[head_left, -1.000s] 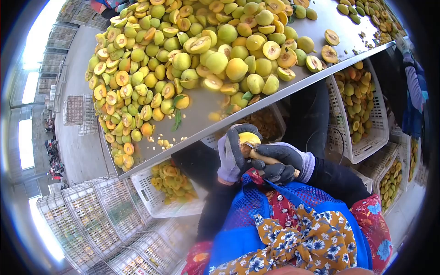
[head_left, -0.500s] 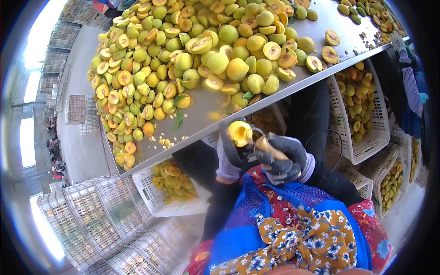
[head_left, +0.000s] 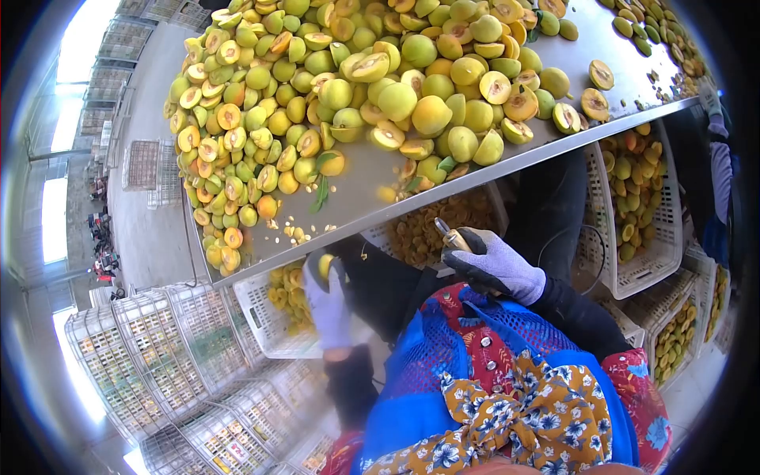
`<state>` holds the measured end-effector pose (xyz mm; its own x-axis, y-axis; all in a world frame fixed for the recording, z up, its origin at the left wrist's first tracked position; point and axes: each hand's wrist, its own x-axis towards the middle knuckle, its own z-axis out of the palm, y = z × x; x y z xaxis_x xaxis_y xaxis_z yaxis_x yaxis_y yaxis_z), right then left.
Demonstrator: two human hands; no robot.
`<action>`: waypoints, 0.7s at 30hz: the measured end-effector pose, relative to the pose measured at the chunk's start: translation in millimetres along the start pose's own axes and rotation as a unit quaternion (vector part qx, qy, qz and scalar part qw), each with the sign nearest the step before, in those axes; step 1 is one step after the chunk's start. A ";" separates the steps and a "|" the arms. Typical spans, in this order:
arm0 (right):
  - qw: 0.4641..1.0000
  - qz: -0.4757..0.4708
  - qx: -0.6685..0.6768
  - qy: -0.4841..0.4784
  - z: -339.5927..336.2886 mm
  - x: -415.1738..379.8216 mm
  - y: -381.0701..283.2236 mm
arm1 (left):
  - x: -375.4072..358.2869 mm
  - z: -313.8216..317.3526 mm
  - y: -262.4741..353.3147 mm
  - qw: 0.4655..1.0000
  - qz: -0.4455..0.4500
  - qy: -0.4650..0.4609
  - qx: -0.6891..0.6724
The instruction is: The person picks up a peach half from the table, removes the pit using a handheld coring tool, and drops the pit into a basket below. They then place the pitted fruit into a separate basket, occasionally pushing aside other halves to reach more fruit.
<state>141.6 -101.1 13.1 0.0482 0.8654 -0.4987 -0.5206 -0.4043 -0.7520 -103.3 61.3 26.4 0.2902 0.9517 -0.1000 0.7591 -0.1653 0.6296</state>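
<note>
My left hand, in a grey and black glove and slightly blurred, is closed around a yellow peach half. It is beside the white crate below the table edge, where pitted peach halves lie. In front of my body, my right hand grips a pitting tool with a wooden handle and a small metal loop at its tip. Beyond the tool, under the table, is another container with brownish-orange scraps.
The metal table bears a large heap of whole and halved peaches, with loose kernels near its edge. Full crates stand at right, and stacked crates at lower left. A co-worker's sleeve shows far right.
My left hand has moved left and away from my right hand, carrying the peach half toward the crate. The pitting tool is now apart from the fruit, still in my right hand.
</note>
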 end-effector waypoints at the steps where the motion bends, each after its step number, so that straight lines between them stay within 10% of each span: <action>1: 1.000 0.001 0.009 0.022 -3.3 0.5 3.5 | 3.6 -8.8 -12.7 0.972 0.039 0.080 0.218; 4: 0.999 -0.004 -0.001 0.041 -14.8 6.0 23.0 | 21.6 -18.7 -24.5 0.885 0.074 0.188 0.419; 8: 0.999 -0.025 -0.047 0.012 -10.4 3.6 21.0 | 92.4 31.3 58.5 0.984 0.122 0.047 0.119; 11: 0.993 -0.060 -0.101 0.031 -6.4 -1.6 19.7 | 161.9 111.7 74.7 0.969 0.206 -0.008 0.138; 12: 0.989 -0.073 -0.121 0.043 -6.0 -4.6 18.1 | 181.1 123.4 80.4 0.969 0.156 -0.180 0.067; 19: 0.912 -0.190 -0.345 0.117 -7.8 -11.1 5.6 | 109.4 84.1 83.3 0.858 -0.077 -0.314 -0.399; 20: 0.783 -0.345 -0.503 0.124 -8.8 -4.4 15.8 | 95.2 76.6 84.4 0.842 -0.093 -0.338 -0.410; 21: 0.799 -0.327 -0.491 0.119 -4.6 -3.4 9.8 | 79.8 71.4 90.8 0.824 -0.108 -0.363 -0.421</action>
<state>140.3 -109.3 5.4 0.2578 0.9530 0.1592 0.5964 -0.0273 -0.8022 30.3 103.7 20.6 0.7055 0.4794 -0.5219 0.2542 0.5163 0.8178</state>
